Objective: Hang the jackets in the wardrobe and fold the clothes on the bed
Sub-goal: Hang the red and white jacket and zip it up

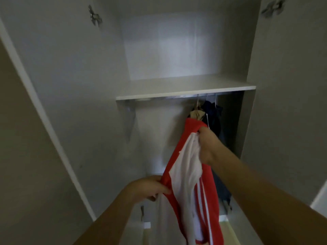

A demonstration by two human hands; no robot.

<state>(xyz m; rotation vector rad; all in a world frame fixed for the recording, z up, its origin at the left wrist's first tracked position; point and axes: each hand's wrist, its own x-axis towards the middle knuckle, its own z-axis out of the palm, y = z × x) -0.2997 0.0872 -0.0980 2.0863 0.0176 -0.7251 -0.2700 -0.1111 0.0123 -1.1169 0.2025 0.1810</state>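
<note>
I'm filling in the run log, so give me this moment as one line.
stage: hanging jacket | left hand: pinches red and white jacket | right hand: grips its top | wardrobe rail: dark garments already hung

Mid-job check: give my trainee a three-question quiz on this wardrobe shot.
1. True or false: the red jacket already hangs on the rail.
2. Which hand grips the jacket higher up? A) left hand B) right hand
3. Fill in: the hung clothes sit at the rail's ____ end, under the shelf.

Key: 1. False, both hands hold it. 2. B. 3. Right.
</note>
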